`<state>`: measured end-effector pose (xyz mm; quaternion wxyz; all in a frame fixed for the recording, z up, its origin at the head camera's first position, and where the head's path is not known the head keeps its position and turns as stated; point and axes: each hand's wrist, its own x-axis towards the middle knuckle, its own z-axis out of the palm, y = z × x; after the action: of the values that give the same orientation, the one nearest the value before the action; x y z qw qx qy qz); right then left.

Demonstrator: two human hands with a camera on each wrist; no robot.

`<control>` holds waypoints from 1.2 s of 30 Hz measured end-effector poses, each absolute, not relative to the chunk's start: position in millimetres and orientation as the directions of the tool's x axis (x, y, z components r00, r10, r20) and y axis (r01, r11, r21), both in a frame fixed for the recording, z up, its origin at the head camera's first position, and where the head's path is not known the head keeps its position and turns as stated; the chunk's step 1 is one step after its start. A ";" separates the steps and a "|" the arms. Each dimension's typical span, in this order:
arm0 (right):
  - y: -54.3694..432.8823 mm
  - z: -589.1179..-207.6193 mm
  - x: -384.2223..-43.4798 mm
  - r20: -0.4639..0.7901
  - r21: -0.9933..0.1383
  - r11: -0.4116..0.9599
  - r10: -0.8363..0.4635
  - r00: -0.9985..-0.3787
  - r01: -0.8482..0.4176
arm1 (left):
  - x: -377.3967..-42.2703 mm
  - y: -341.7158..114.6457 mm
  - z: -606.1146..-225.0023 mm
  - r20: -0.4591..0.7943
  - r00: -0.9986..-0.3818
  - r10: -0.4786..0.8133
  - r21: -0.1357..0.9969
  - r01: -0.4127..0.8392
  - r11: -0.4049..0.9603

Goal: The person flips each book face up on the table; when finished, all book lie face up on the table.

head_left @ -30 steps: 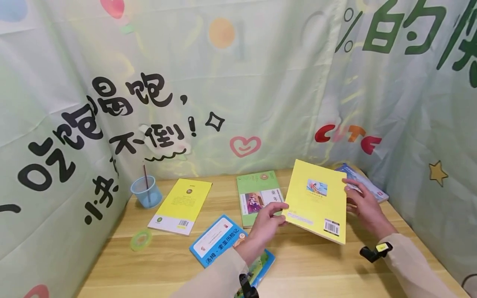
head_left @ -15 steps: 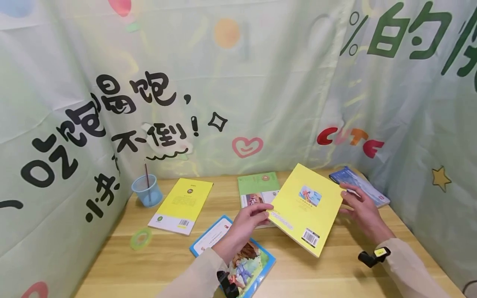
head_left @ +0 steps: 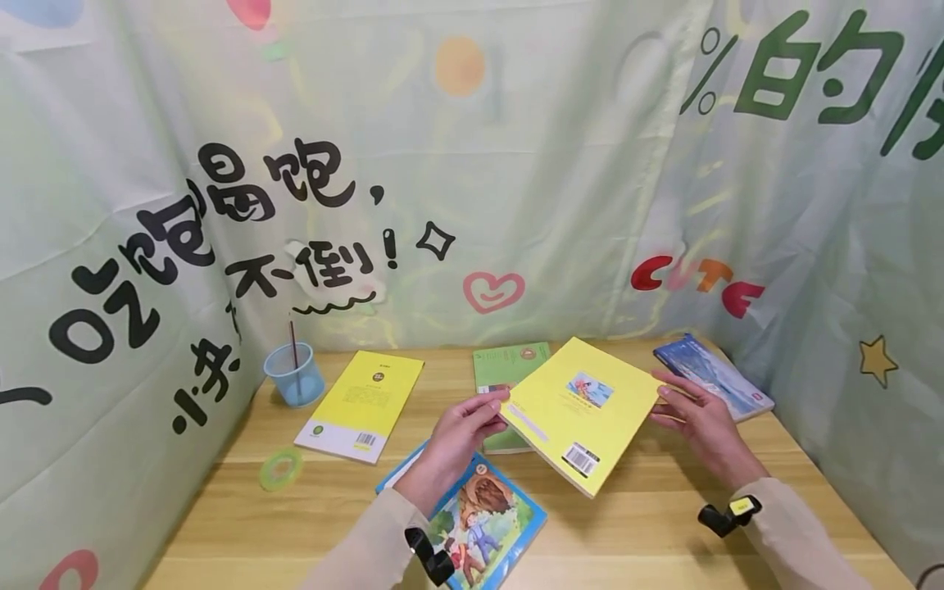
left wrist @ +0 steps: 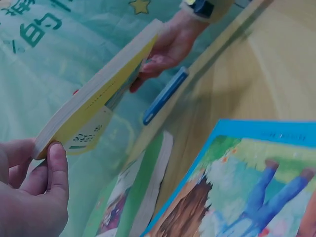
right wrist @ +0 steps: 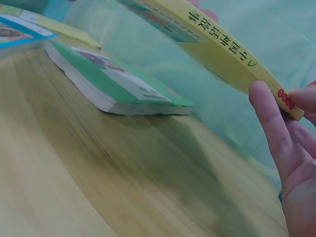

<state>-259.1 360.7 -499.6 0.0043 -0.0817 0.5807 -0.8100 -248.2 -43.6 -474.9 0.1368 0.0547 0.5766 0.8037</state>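
Note:
A yellow book [head_left: 571,422] is held tilted above the table, its back cover with a small picture and barcode facing up. My left hand [head_left: 459,442] pinches its left corner between thumb and fingers; the left wrist view shows the thumb and fingers of that hand [left wrist: 39,187] on the corner. At the opposite corner my right hand [head_left: 708,426] pinches the book, and in the right wrist view its spine [right wrist: 237,47] shows. Partly hidden behind the yellow book lies a green book [head_left: 509,358]. Below my left forearm is a blue-bordered book [head_left: 490,524], partly covered by the arm.
Another yellow book [head_left: 361,401] lies at the left of the wooden table [head_left: 243,533]. Beside it stand a light blue cup [head_left: 295,377] with a thin stick and a green tape ring [head_left: 281,469]. A blue book [head_left: 711,377] lies at the back right, near the cloth wall [head_left: 560,205].
Both hands have carried the yellow book leftward, and it has turned clockwise. It now covers more of the green book, while the blue book at the back right shows more fully.

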 end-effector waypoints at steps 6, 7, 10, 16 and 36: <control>347.0 -499.1 -259.7 0.176 -0.898 -0.425 -0.109 -0.978 -0.114 | -254.5 -57.5 -476.9 -0.024 -0.961 0.275 0.969 -0.090 -0.230; 344.5 -499.4 -259.5 0.187 -0.891 -0.438 -0.111 -0.976 -0.120 | -255.6 -59.5 -477.5 -0.028 -0.962 0.270 0.972 -0.090 -0.218; 337.1 -500.3 -259.9 0.218 -0.864 -0.487 -0.126 -0.968 -0.131 | -259.7 -64.5 -478.8 -0.053 -0.966 0.253 0.971 -0.109 -0.213; 327.6 -500.6 -261.2 0.288 -0.806 -0.572 -0.157 -0.945 -0.150 | -265.6 -69.9 -476.5 -0.078 -0.971 0.226 0.961 -0.133 -0.242; 321.3 -492.5 -267.9 0.339 -0.790 -0.566 -0.085 -0.937 -0.234 | -276.6 -70.3 -469.8 -0.145 -0.973 0.179 0.876 -0.211 -0.435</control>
<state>-267.9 321.3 -492.5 -0.0429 -0.1724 0.4637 -0.8680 -276.6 -70.3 -469.8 0.1151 -0.0151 0.5191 0.8468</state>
